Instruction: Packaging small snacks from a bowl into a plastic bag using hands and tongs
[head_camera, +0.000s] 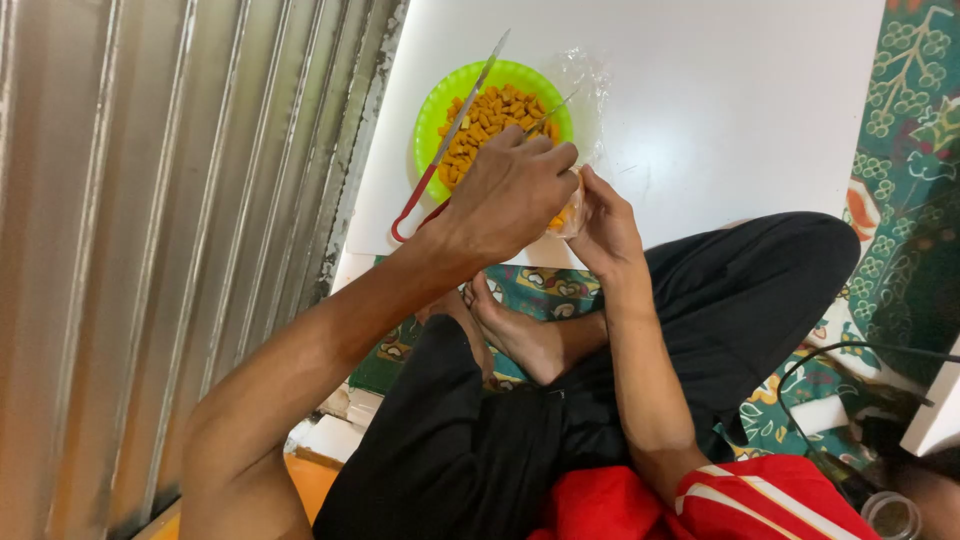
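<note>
A green bowl (436, 108) full of small orange snack pieces (490, 115) sits on a low white board (720, 110). My left hand (505, 190) hovers at the bowl's near rim, pinching a thin metal utensil (556, 104) whose tip points over the bowl. My right hand (603, 222) holds a small clear plastic bag (567, 213) with a few orange pieces in it, right under my left fingers. Scissors with red handles (412, 212) lie across the bowl's left rim, blades pointing away.
A crumpled clear plastic bag (588, 78) lies right of the bowl. A corrugated metal shutter (170, 200) fills the left. I sit cross-legged on a green patterned mat (900, 150). A black cable (850, 350) and a glass jar (890, 515) are at the lower right.
</note>
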